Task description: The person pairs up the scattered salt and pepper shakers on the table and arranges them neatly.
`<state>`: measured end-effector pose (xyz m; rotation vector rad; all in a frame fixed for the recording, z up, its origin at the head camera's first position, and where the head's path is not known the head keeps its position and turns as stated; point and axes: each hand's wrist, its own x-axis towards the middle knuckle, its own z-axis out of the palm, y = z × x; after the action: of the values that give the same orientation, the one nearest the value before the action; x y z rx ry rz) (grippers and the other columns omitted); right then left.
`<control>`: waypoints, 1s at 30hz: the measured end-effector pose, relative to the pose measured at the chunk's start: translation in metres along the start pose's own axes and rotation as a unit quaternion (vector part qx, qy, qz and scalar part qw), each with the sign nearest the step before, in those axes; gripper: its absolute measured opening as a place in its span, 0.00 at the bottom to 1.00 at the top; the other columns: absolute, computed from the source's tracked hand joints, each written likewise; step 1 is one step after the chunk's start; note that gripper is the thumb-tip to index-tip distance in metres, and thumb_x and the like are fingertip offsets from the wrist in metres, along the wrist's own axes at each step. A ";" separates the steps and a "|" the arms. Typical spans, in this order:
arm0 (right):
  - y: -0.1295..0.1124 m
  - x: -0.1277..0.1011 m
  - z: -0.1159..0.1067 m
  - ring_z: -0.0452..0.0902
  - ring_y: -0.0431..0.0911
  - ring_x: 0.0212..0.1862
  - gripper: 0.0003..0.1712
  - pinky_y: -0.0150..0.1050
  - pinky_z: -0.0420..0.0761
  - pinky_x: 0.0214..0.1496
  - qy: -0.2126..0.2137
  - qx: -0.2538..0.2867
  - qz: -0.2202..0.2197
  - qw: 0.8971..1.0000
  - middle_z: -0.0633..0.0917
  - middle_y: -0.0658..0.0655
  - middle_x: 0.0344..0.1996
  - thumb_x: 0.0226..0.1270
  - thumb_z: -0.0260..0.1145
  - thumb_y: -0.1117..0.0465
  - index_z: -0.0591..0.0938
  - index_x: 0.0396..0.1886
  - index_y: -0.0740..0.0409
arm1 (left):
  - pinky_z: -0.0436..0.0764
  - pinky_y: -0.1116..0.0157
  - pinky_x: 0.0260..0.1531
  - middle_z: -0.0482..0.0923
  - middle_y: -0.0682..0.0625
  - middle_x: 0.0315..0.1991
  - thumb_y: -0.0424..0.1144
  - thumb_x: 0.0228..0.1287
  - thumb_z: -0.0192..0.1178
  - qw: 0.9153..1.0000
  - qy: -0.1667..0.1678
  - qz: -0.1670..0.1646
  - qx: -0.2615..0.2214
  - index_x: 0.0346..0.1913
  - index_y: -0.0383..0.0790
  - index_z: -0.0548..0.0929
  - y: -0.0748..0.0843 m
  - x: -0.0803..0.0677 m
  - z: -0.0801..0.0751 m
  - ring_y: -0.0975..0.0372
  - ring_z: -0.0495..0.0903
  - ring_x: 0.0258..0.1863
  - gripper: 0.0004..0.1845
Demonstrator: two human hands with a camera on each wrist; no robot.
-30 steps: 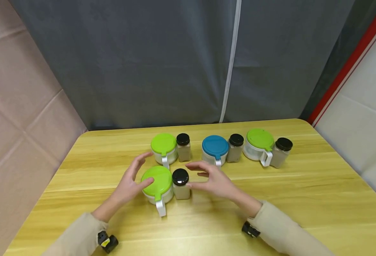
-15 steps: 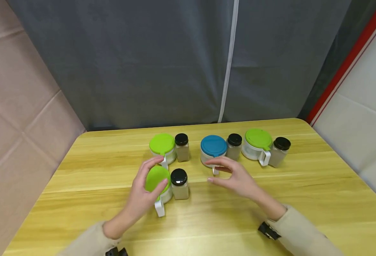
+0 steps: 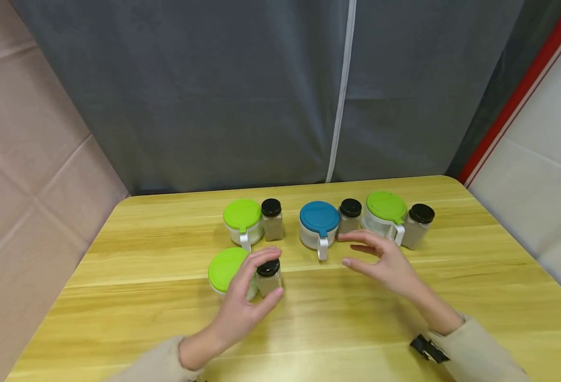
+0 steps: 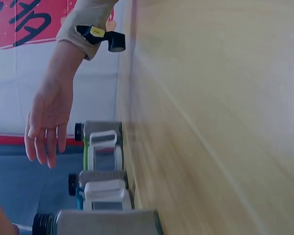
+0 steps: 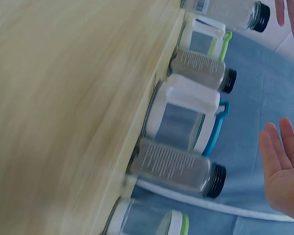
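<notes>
**Left hand closes round the near jar**

Where the near row stands on the tabletop (image 3: pixel 404 318), the jar (image 3: pixel 268 277) is a small, square-shouldered clear bottle with a round black screw cap and pale grey powder inside. The left hand (image 3: pixel 244 302) comes at it from the near side, fingers curled over the cap and thumb against its right flank, so the hand grips the jar. Touching the jar's left side is a pot (image 3: pixel 227 270), a squat, round, clear-walled tub under a smooth lime-green plastic lid; the hand hides its handle.

The right hand (image 3: pixel 385 262) hovers well to the right of the jar, palm down, fingers straight and spread, holding nothing. It hangs just in front of the far row, between the blue pot (image 3: pixel 318 223) and the right green pot (image 3: pixel 386 212).

That far row runs in pairs. A green pot (image 3: pixel 242 217) with a white handle stands beside a black-capped bottle (image 3: pixel 272 218). The blue pot has a glossy blue lid and a white loop handle facing the near edge, with a second bottle (image 3: pixel 350 215) at its right. The right green pot stands next to a third bottle (image 3: pixel 418 225).

The tabletop is yellow wood-grain laminate with rounded corners. A grey curtain (image 3: pixel 213 95) hangs behind it in soft folds.
</notes>
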<state>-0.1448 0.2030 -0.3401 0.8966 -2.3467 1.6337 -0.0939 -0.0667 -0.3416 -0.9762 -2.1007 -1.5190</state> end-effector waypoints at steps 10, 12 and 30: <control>0.008 -0.015 -0.024 0.70 0.41 0.50 0.22 0.31 0.71 0.49 0.017 -0.029 0.008 0.999 0.76 0.61 0.47 0.52 0.64 0.72 0.75 0.50 0.65 | 0.61 0.57 0.55 0.64 0.46 0.57 0.31 0.52 0.61 0.999 -0.045 -0.016 -0.016 0.59 0.39 0.64 0.003 -0.006 0.034 0.55 0.63 0.56 0.30; 0.008 -0.018 -0.028 0.70 0.39 0.50 0.22 0.31 0.70 0.49 0.024 -0.034 0.010 0.999 0.76 0.61 0.47 0.52 0.64 0.73 0.75 0.49 0.66 | 0.62 0.57 0.54 0.64 0.47 0.57 0.32 0.53 0.61 0.998 -0.055 -0.023 -0.017 0.59 0.39 0.64 0.003 -0.006 0.039 0.55 0.63 0.57 0.29; 0.024 -0.039 -0.068 0.74 0.37 0.45 0.21 0.27 0.73 0.43 0.090 -0.040 0.012 0.995 0.79 0.50 0.44 0.50 0.61 0.81 0.73 0.47 0.73 | 0.61 0.53 0.54 0.60 0.54 0.58 0.45 0.58 0.57 0.983 -0.125 -0.136 -0.001 0.63 0.49 0.58 -0.014 0.004 0.075 0.60 0.59 0.58 0.31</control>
<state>-0.1404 0.2842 -0.3494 0.6774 -2.2888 1.5473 -0.0997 0.0025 -0.3747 -0.9554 -2.4959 -1.5950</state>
